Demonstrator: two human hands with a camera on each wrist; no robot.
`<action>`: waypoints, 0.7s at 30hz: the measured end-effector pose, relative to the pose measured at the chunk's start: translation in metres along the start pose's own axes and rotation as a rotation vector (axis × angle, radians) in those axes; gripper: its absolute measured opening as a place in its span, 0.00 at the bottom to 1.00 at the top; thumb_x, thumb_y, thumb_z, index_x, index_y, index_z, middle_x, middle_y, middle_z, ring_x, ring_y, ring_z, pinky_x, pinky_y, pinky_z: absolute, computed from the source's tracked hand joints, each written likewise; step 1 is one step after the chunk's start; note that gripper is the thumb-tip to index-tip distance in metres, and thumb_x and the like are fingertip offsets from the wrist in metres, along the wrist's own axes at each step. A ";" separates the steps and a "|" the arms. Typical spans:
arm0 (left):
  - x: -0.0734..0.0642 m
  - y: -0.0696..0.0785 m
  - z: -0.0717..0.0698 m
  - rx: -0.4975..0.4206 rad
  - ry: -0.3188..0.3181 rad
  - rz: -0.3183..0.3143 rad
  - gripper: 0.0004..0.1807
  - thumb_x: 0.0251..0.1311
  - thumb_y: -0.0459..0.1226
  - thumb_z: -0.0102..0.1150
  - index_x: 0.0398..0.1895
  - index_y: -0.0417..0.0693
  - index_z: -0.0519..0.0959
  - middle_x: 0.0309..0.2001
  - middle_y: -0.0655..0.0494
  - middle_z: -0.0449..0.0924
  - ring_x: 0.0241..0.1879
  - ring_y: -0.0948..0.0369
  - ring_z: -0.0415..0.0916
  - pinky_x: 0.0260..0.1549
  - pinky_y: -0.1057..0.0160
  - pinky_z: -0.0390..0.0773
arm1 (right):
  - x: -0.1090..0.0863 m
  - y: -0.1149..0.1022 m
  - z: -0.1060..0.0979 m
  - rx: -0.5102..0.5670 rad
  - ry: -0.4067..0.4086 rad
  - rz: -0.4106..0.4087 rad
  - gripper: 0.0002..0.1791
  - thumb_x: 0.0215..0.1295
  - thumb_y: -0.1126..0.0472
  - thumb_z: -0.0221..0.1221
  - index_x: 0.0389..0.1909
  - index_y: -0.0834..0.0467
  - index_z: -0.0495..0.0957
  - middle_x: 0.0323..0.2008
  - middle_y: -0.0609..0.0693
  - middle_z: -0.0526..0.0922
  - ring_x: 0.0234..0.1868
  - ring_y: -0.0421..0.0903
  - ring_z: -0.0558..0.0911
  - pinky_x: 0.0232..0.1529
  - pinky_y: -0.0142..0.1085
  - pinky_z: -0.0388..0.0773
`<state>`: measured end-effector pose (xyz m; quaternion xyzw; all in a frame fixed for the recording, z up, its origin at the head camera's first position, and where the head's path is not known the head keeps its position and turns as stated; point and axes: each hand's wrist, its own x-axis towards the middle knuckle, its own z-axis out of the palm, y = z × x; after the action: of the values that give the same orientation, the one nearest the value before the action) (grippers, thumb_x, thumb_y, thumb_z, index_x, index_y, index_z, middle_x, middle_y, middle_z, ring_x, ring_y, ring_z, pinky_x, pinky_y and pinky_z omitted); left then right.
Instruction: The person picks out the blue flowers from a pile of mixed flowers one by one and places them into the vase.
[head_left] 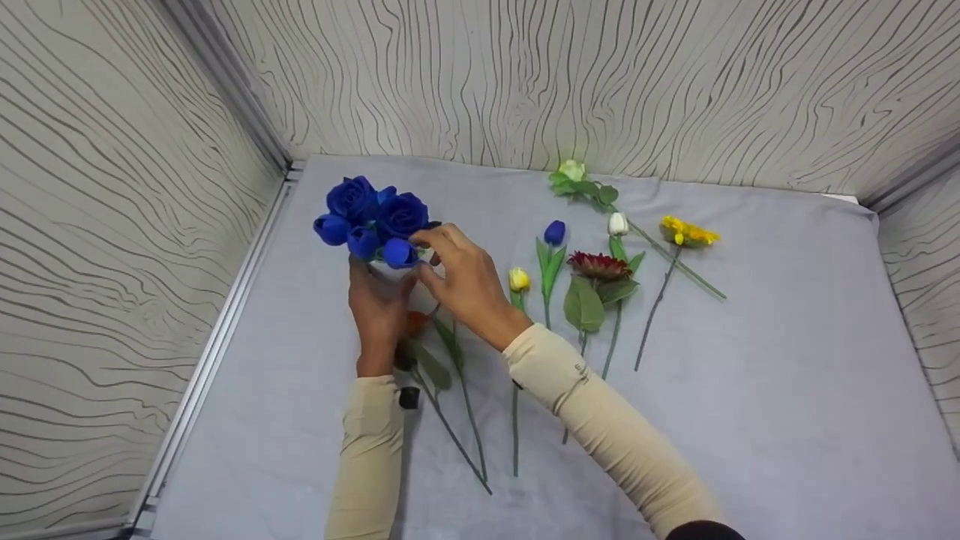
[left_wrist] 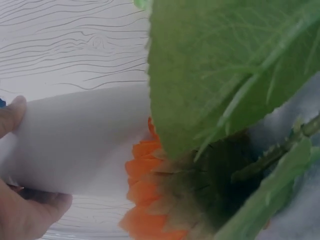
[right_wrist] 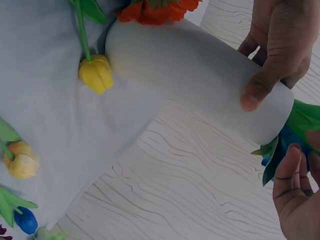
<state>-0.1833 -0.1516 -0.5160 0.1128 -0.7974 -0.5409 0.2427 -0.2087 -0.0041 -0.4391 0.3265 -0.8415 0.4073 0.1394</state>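
Note:
A white vase (right_wrist: 195,75) stands at the table's left side, holding a bunch of blue roses (head_left: 403,215) and blue tulips (head_left: 399,253). My left hand (head_left: 377,311) grips the vase just below its rim, with the thumb on one side and the fingers round the other. At the mouth of the vase, my right hand (head_left: 474,281) pinches at the nearest blue tulip with bent thumb and forefinger; the exact contact is partly hidden. Near the vase's foot, close to my left wrist, lies an orange sunflower-like flower (left_wrist: 150,200) with broad green leaves (left_wrist: 225,65).
Right of the vase lie a yellow tulip (head_left: 518,280), a loose blue tulip (head_left: 554,232), a dark red flower (head_left: 598,265), a white tulip (head_left: 618,223), a pale rose (head_left: 572,170) and a yellow flower (head_left: 686,232). Patterned panels (head_left: 480,82) enclose the grey tablecloth (head_left: 787,375).

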 end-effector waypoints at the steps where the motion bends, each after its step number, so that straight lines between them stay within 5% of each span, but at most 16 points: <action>1: 0.000 0.000 0.000 -0.005 -0.009 0.000 0.48 0.51 0.41 0.72 0.73 0.41 0.55 0.69 0.48 0.62 0.69 0.57 0.57 0.65 0.50 0.58 | -0.001 0.001 -0.002 -0.005 0.009 0.012 0.17 0.62 0.67 0.62 0.53 0.57 0.78 0.44 0.50 0.78 0.37 0.42 0.79 0.37 0.32 0.77; 12: -0.006 -0.002 -0.001 -0.042 0.017 0.048 0.50 0.52 0.47 0.71 0.74 0.46 0.54 0.72 0.54 0.57 0.70 0.59 0.55 0.67 0.52 0.55 | -0.018 0.031 -0.023 -0.013 0.093 0.118 0.14 0.60 0.69 0.63 0.47 0.60 0.80 0.39 0.52 0.80 0.33 0.44 0.80 0.35 0.36 0.78; 15: -0.011 0.004 0.002 -0.016 0.105 0.062 0.49 0.51 0.48 0.72 0.73 0.45 0.57 0.70 0.54 0.60 0.68 0.60 0.57 0.65 0.52 0.58 | -0.022 0.037 -0.027 -0.022 0.103 0.144 0.14 0.59 0.70 0.63 0.47 0.60 0.80 0.39 0.52 0.81 0.33 0.45 0.80 0.35 0.36 0.78; 21: -0.030 0.020 0.010 0.046 0.403 0.130 0.35 0.54 0.44 0.70 0.62 0.40 0.69 0.59 0.49 0.70 0.59 0.57 0.65 0.57 0.53 0.67 | -0.031 0.048 -0.035 -0.034 0.114 0.206 0.13 0.60 0.69 0.63 0.46 0.60 0.81 0.40 0.52 0.81 0.34 0.45 0.80 0.36 0.35 0.78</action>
<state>-0.1614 -0.1224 -0.5083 0.1727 -0.7505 -0.4721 0.4289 -0.2187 0.0587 -0.4608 0.2120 -0.8681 0.4230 0.1500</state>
